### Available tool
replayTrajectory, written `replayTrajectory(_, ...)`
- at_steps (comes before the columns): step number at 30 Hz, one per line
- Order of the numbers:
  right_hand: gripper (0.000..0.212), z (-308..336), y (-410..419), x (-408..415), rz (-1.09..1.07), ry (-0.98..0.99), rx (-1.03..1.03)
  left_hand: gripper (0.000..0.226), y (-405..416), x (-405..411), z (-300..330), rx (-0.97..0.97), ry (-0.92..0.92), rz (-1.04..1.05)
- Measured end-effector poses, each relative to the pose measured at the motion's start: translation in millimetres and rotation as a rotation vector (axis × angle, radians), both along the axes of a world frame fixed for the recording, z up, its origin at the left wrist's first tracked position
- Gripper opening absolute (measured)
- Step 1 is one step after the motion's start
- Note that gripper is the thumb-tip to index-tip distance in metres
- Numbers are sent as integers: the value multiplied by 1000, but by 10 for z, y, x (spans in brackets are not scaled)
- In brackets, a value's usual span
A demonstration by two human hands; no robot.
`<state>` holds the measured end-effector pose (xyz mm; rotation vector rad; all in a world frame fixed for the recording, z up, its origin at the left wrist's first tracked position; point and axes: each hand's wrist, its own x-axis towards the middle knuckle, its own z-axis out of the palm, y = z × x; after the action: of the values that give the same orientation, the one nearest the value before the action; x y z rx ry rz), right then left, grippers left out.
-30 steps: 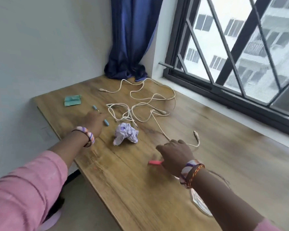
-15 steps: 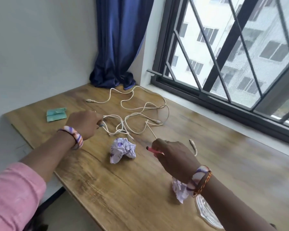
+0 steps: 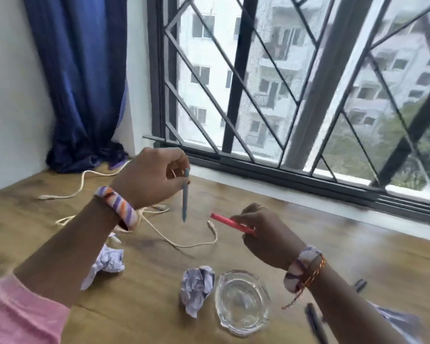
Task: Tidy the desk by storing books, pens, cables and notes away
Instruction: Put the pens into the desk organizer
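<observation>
While the blue pen [image 3: 185,194] hangs nearly upright, tip down, above the tabletop [image 3: 333,244], the left hand [image 3: 150,178] pinches its upper end between curled fingers and thumb. Just to its right, the red pen [image 3: 231,222] lies almost level in the air, gripped at its right end by the curled fingers of the right hand [image 3: 266,234], its free end pointing toward the blue pen; the two pens are near but apart. Below them a cream cable [image 3: 184,242] loops across the wood. Two crumpled paper balls [image 3: 197,285] [image 3: 108,260] lie nearer the person, one just beside a clear glass dish [image 3: 242,304]. Dark pens [image 3: 315,321] lie at the lower right.
</observation>
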<state>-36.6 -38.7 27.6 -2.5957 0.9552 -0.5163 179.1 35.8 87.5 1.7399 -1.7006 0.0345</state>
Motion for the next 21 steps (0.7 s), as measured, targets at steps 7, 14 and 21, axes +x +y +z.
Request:
replayTrajectory(7,22,309,-321,-1785,-355,-8,8,14,-888,-1784,221,-18,1,-341)
replayTrajectory(14,7,423,-615,-3885,-733,-70,-5,18,-1816,-3905,219,-22,50,-566)
replayTrajectory(21,12,558,-905,-5184,-1021,-145,-178,11,-2411,-5512,121,-153,177,-482)
